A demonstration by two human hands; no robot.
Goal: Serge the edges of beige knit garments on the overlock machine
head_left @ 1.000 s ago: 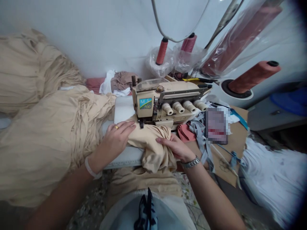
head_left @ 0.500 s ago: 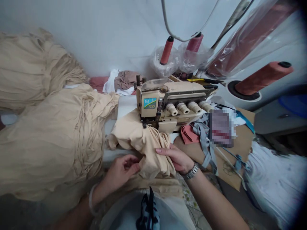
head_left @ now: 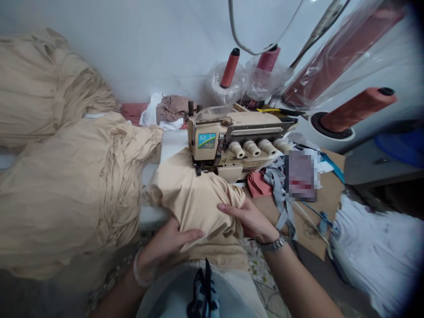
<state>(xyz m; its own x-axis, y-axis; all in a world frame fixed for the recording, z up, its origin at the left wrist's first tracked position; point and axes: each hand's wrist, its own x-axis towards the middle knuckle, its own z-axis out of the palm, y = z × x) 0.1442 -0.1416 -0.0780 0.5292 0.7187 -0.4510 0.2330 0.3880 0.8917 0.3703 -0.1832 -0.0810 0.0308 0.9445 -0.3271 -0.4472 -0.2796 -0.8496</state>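
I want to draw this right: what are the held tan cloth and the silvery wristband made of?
The held tan cloth looks like soft, matte fabric, perhaps cotton, because it drapes in smooth folds. The silvery wristband seems to be shiny metal, with glinting links.

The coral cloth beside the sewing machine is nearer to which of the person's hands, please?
Right. The right hand is just below the coral cloth in view, gripping beige fabric; the left hand is farther off, toward the cloth's lower left.

Cloth (head_left: 198, 198) before sewing machine (head_left: 253, 120), spools (head_left: 229, 70) behind
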